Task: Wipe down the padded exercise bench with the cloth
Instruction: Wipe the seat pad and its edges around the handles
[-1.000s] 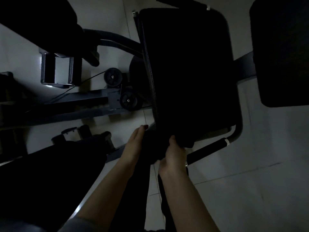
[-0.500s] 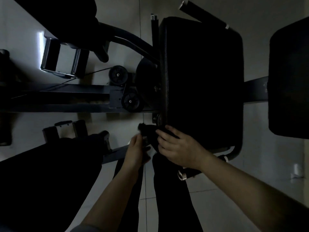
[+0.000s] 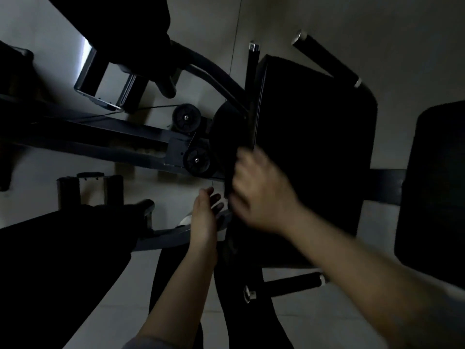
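Dim light; details are reading poorly. The wide black padded bench (image 3: 314, 157) top is lying open beyond the hands, nothing resting on it. Along its left edge a dark upright metal post (image 3: 252, 96) is crowding access. Two black pulley wheels (image 3: 186, 118) and a grey steel frame beam (image 3: 100, 139) are blocking the left side. Foam-gripped handle bars (image 3: 327, 59) are jutting at the far and near corners. Pale tiled floor (image 3: 314, 323) at lower right is staying open.

Bare forearms (image 3: 176, 293), dark trousers (image 3: 251, 311)
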The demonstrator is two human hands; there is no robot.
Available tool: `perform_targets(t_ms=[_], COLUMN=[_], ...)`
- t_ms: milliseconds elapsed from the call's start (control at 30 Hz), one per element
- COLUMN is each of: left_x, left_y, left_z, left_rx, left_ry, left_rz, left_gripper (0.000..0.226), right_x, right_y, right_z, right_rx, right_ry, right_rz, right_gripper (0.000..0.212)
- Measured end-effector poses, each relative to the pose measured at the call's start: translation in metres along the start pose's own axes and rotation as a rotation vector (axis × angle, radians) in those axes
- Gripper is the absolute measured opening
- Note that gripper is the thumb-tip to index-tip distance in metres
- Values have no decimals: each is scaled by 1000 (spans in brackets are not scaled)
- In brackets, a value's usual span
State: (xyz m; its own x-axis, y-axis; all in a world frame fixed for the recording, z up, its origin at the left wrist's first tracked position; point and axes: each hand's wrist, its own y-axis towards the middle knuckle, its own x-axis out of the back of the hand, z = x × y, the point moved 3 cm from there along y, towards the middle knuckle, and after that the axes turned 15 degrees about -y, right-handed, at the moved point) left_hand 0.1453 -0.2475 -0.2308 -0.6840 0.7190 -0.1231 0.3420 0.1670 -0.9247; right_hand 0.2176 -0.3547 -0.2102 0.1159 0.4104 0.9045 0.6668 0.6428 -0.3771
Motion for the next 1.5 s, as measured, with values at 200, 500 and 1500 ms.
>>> perform_targets(t_ms=[200,500,1500], left_x=[-19,-121,-137], left_y=[-3,20,15], left_z=[-12,-36,-36], left_rx=[-267,-253,-292], left_ry=[162,409,670], left_rz=[-76,-264,-602], left_gripper=[35,60,59], right_x=[-20,-20,-63], right_y=[-6,120,-62], right_z=[-22,-194,-93], right_rx=[229,-438,-771], right_ry=[52,209,677], right_rz=[-201,-129,334], right_gripper=[40,58,39])
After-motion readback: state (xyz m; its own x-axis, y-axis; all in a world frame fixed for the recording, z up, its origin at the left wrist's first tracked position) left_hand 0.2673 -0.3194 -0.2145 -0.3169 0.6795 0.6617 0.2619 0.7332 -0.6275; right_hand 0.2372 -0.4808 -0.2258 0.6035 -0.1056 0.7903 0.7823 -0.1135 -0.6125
